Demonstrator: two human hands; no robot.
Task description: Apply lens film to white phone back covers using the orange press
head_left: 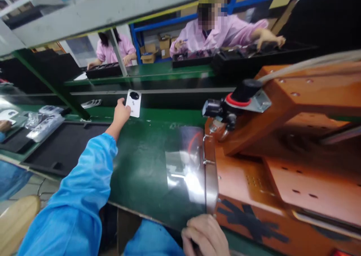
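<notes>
Keeping the left hand (122, 114) pinched on the white rounded plastic cover with black lens (133, 103), steady above the dark green tabletop (141, 165), right hand (205, 235) curled, holding nothing visible.

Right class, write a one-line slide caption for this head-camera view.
Left hand holds a white phone back cover over the green workbench; right hand rests beside the orange machine.

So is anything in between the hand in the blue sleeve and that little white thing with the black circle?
No, nothing visible. The left hand already grips the white device by its lower edge, holding it upright over the green belt. The right hand rests near the belt's front edge, beside the orange machine.
</notes>
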